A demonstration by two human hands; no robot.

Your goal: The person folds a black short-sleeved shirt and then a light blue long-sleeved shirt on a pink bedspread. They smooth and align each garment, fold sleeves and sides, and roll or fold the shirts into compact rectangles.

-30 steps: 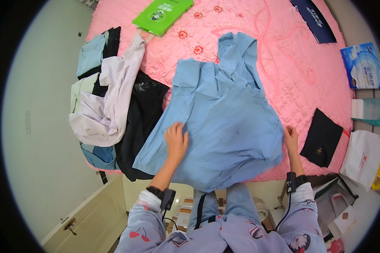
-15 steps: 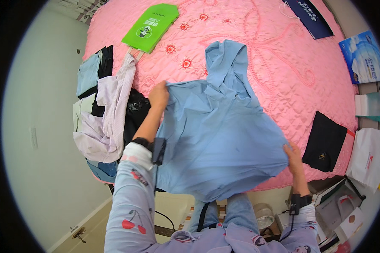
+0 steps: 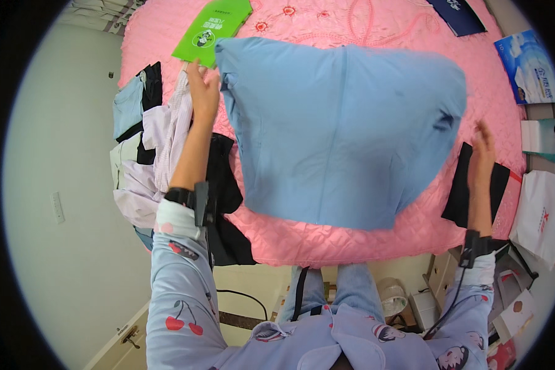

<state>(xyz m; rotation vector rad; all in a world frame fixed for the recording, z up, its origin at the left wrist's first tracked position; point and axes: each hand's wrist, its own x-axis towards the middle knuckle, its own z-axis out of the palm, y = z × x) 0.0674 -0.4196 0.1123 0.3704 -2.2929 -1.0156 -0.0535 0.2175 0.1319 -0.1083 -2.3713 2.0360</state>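
Observation:
A light blue hooded jacket lies spread across the bed, slightly puffed up and blurred along its right side. Its hood is out of sight now, and a straight line runs down its middle. Just off the jacket's upper left corner, my left hand is raised with its fingers apart, holding nothing. To the jacket's right, my right hand is open and empty, over the edge of a folded black cloth item.
Folded and loose clothes line the bed's left side, with black garments beside them. A green bag and a dark blue bag rest farther back on the pink quilt. Along the right stand a blue package and a white bag.
Both hands have let go of the jacket and moved outward and away from me. The jacket has shifted farther onto the bed, its hood no longer showing. More of the black garments is uncovered.

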